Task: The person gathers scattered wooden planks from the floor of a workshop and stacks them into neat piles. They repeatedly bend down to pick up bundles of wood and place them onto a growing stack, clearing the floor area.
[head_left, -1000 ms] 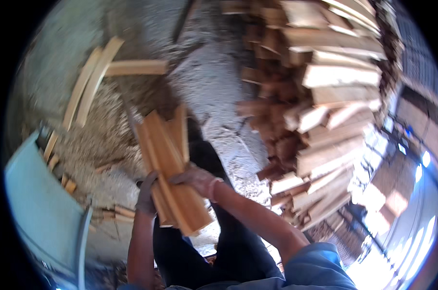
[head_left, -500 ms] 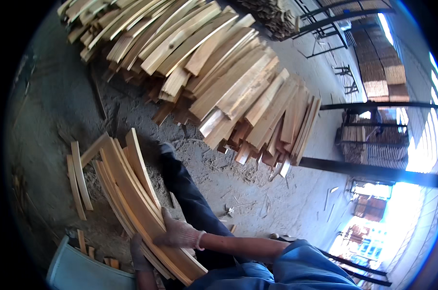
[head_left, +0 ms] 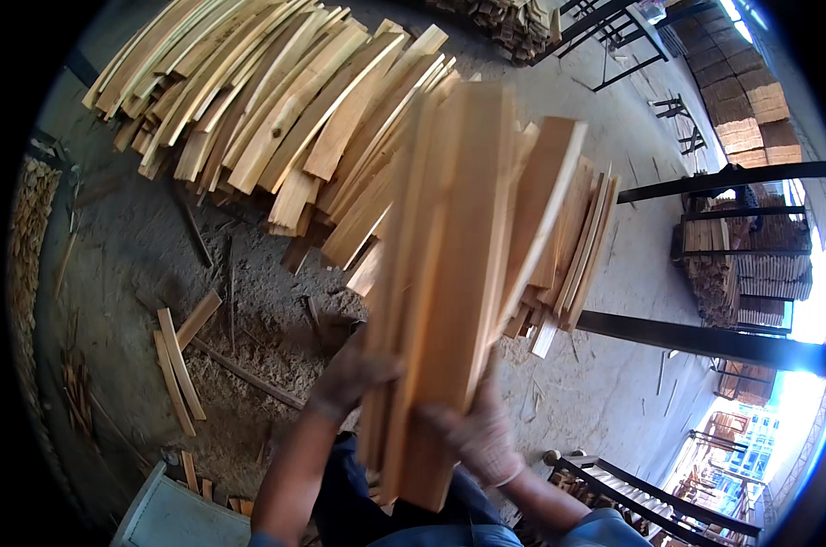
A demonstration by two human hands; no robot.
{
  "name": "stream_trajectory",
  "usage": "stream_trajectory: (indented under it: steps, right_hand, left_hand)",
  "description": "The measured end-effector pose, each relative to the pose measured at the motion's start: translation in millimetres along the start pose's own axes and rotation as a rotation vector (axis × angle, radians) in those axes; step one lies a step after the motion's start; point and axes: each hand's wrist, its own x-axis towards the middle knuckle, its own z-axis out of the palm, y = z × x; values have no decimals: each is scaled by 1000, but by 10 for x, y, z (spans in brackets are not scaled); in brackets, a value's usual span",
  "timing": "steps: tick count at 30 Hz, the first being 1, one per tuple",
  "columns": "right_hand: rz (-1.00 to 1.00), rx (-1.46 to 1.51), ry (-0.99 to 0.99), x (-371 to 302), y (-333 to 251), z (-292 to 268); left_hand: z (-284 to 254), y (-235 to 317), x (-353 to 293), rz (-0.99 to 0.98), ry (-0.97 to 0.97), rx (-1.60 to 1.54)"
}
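Between my two gloved hands stands a bundle of wooden boards (head_left: 454,273), tilted upward and partly blurred. My left hand (head_left: 351,369) presses against the bundle's left side. On the lower right, my right hand (head_left: 477,433) grips the boards, its thumb lying across the front. One board (head_left: 545,210) splays out to the right at the top of the bundle. Behind it lies a big pile of long wooden boards (head_left: 276,118), part of which the bundle hides.
Loose boards (head_left: 180,378) lie on the dusty floor at left. A pale blue panel (head_left: 180,510) stands at the lower left. Dark metal beams (head_left: 713,337) cross the right side, near stacked timber (head_left: 750,251). A slatted rack (head_left: 650,497) is at lower right.
The bundle has risen from beside my leg at lower left to the middle, before the pile. Both hands moved right and up with it.
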Motion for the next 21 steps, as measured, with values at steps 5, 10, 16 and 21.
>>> stream_trajectory:
  steps: [5,10,16,21]
  right_hand:
    - [106,-342,180,1640,-112,-675]
    - [97,-1202,383,2859,1120,-927]
    - [-21,-1359,316,3033,1120,-786]
    - [-2,-1397,182,3040,1174,-893]
  left_hand:
    - [263,95,1536,98,284,481]
    - [230,-430,793,268,422,879]
    - [-586,-1247,-728,-567,630,801]
    - [-1000,-1490,-1581,-750,809,618]
